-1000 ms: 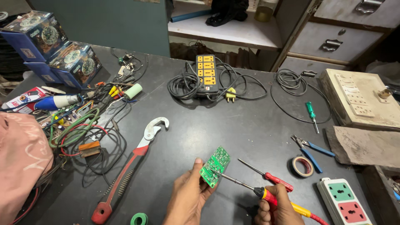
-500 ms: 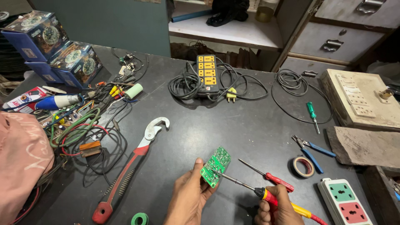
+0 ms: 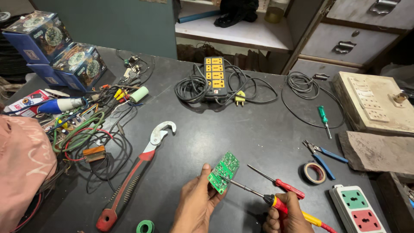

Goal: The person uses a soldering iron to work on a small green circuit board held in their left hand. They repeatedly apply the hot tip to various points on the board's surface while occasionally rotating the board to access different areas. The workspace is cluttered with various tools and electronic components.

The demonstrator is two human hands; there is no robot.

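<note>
My left hand [image 3: 196, 203] holds a small green circuit board [image 3: 224, 171] up by its lower edge, tilted, near the front of the dark table [image 3: 241, 129]. My right hand [image 3: 288, 215] grips the red and yellow handle of a thin-shafted tool [image 3: 276, 202] like a soldering iron or screwdriver. Its metal tip touches the board's lower right side. A red-handled screwdriver [image 3: 276, 182] lies on the table just beyond that tool.
A red-handled wrench [image 3: 136, 174] lies left of my hands, beside a tangle of wires [image 3: 86, 129]. A yellow power strip [image 3: 214, 77] with coiled cable sits at the back. To the right are tape roll [image 3: 314, 172], blue pliers [image 3: 323, 152], green screwdriver [image 3: 323, 118], white socket box [image 3: 358, 209].
</note>
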